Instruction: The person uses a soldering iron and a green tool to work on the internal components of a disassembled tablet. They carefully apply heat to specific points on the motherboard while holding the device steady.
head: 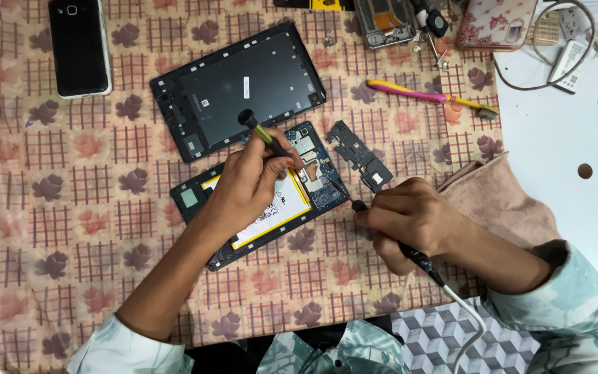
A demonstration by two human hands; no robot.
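The opened tablet body with a yellow-edged white battery and a blue circuit board (292, 201) lies flat on the patterned cloth (105, 208), directly under both sets of fingers. The left hand (247, 183) rests on the battery, its fingers (282, 161) clamped together around a slim screwdriver with a black cap and green shaft (261, 131), whose cap end sticks up and away past the knuckles while its tip is hidden among the fingers over the circuit board. The right hand (410, 221) sits just off the tablet's right edge, fingers (375, 218) closed around a black pen-shaped tool with a white cable (420, 260); its thin tip (344, 188) reaches toward the board's corner, close to the left fingertips.

Just beyond the right fingers lies a small black plastic bracket piece (359, 154). Beyond the left fingers lies the dark grey tablet back cover (240, 86), inner side up. Farther out are a pink and yellow toothbrush (430, 95), a black smartphone (79, 45) and a pink folded towel (500, 201) beside the right wrist, on the white bench (569, 131).
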